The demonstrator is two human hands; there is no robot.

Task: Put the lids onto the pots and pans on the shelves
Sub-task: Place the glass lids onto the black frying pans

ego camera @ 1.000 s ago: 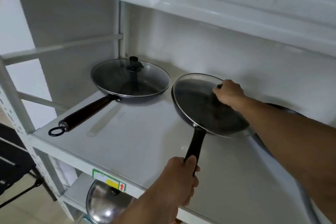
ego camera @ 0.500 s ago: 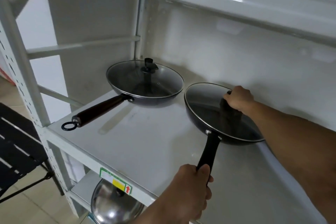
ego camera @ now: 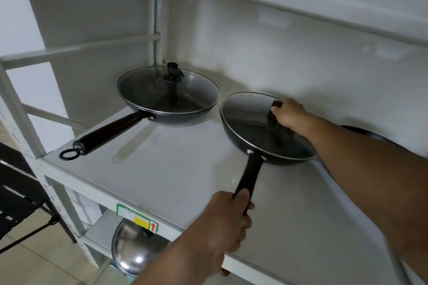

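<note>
Two hands engage: left hand (ego camera: 222,222) clenches the black frying pan (ego camera: 266,136) handle at 6 o'clock; right hand (ego camera: 287,114) pinches the fragile, probably slippery round glass lid (ego camera: 250,118) by its knob.

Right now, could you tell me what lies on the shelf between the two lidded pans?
Nothing: in the head view, only a narrow strip of bare shelf separates the wooden-handled pan from the black-handled pan. They sit close together, apparently not touching.
</note>
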